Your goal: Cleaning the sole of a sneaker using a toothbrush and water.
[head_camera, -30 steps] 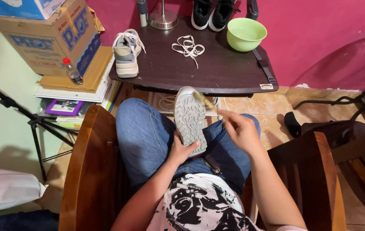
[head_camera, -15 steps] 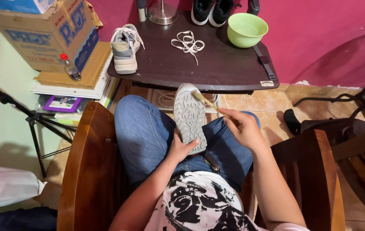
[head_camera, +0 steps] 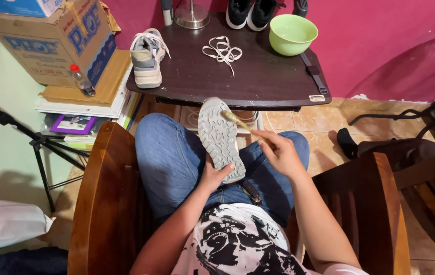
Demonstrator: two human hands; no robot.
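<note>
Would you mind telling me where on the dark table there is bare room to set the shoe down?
The dark table is bare along its front edge, between the grey sneaker and the black strap, below the loose white laces. The back edge is crowded: lamp base, black shoes, green bowl.

Even indoor light, sharp, soft shadows.

Grey shoe sole-up, brush touching

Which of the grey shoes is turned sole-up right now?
The shoe over the lap, gripped by the left hand, shows its sole; the brush touches it. The matching shoe on the table stands upright.
</note>
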